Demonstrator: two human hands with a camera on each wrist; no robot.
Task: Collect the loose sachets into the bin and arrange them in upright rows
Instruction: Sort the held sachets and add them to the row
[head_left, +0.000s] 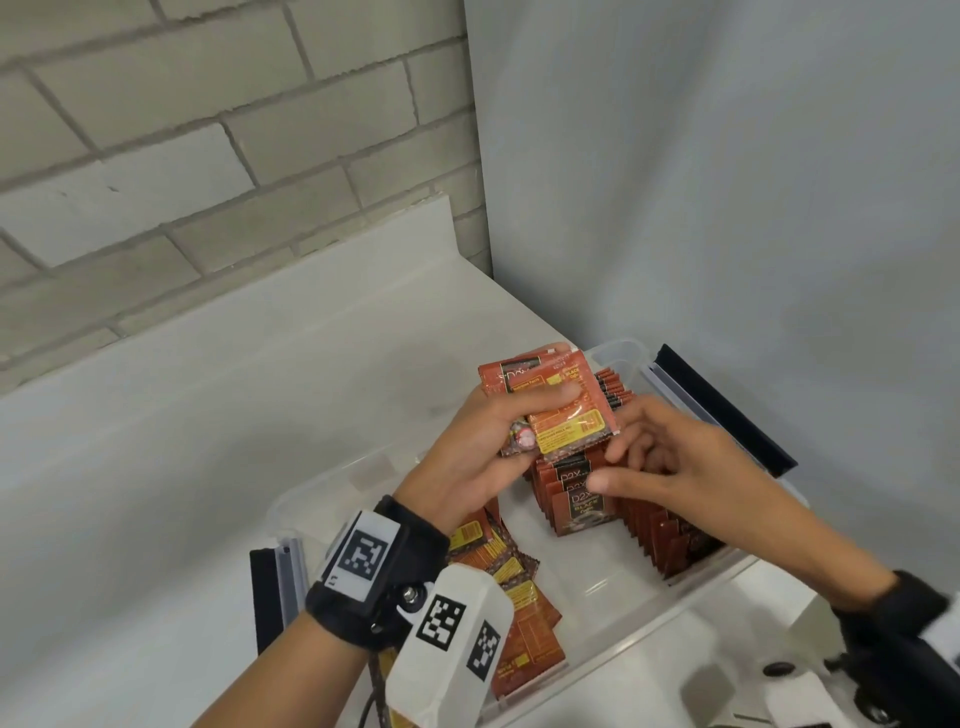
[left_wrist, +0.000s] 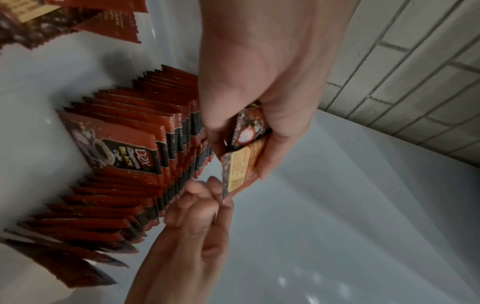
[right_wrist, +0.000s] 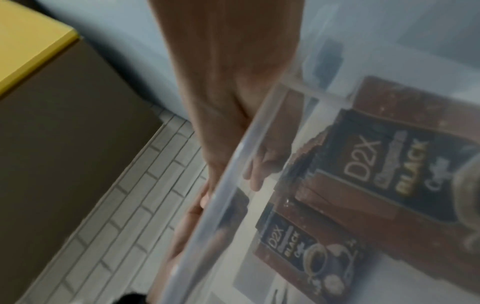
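Nearest you, loose sachets (head_left: 511, 597) lie flat in the clear bin (head_left: 691, 584); beyond them, rows (head_left: 582, 499) stand upright. Your left hand (head_left: 483, 447) pinches a small stack of sachets (head_left: 563, 402) above the bin; your right hand (head_left: 675, 457), fingers loosely bent, reaches for its corner, holding nothing. They're likely light, thin and slick: grip the edges and keep them squared.

Soft even light; blurred, distorted wrist views.
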